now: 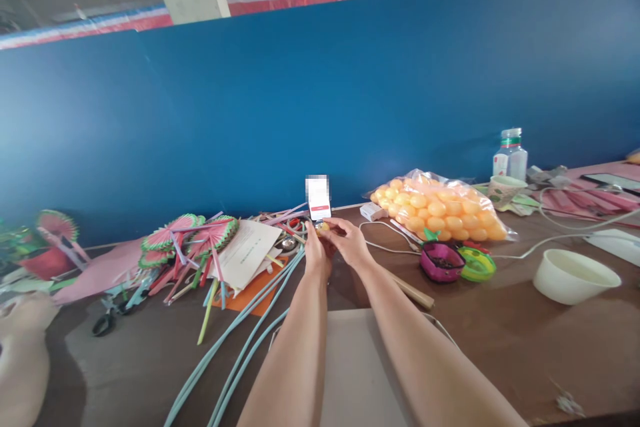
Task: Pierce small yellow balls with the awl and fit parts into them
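Note:
Both my arms reach forward over the brown table [500, 347]. My left hand [316, 255] and my right hand [350, 241] meet in front of a propped phone [319, 197] with a lit screen. Together their fingers pinch a small yellow-orange ball [323, 227]. Both hands are closed around it. Just left of my hands lie white papers [249, 251], several coloured straws [210, 280] and folded paper fans [190, 230]. Long pale blue tubes [240, 340] run under my left forearm.
A clear bag of orange balls [440, 208] lies right of the phone. Nearby sit a purple container [441, 261], a green ring [477, 264], a white bowl [573, 275], a paper cup [505, 188], a bottle [511, 155] and scissors [113, 310]. A blue wall [320, 100] backs the table.

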Demonstrator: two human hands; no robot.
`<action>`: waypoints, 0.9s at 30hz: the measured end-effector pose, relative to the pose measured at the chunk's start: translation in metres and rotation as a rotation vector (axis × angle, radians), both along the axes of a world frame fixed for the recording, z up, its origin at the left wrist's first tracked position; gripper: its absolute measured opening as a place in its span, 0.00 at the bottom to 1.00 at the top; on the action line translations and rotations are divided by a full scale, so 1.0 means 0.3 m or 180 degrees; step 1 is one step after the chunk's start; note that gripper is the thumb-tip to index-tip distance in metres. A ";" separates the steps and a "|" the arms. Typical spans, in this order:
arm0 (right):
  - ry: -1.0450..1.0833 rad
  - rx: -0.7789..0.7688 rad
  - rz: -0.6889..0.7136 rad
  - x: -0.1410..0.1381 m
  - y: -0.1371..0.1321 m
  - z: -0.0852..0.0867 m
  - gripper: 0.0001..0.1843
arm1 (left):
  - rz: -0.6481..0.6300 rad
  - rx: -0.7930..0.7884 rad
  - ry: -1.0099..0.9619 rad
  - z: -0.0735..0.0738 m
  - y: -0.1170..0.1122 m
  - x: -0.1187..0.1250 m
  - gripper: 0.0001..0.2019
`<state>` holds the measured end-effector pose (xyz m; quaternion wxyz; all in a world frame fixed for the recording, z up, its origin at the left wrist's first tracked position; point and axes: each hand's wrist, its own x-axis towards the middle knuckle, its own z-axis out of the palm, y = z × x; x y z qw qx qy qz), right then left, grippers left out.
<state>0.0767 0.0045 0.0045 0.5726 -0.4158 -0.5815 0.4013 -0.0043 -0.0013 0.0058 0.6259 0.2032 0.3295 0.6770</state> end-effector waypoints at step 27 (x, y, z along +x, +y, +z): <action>-0.0252 0.0123 -0.0020 0.004 0.020 -0.026 0.21 | 0.0071 -0.0043 0.0086 -0.007 0.002 0.009 0.25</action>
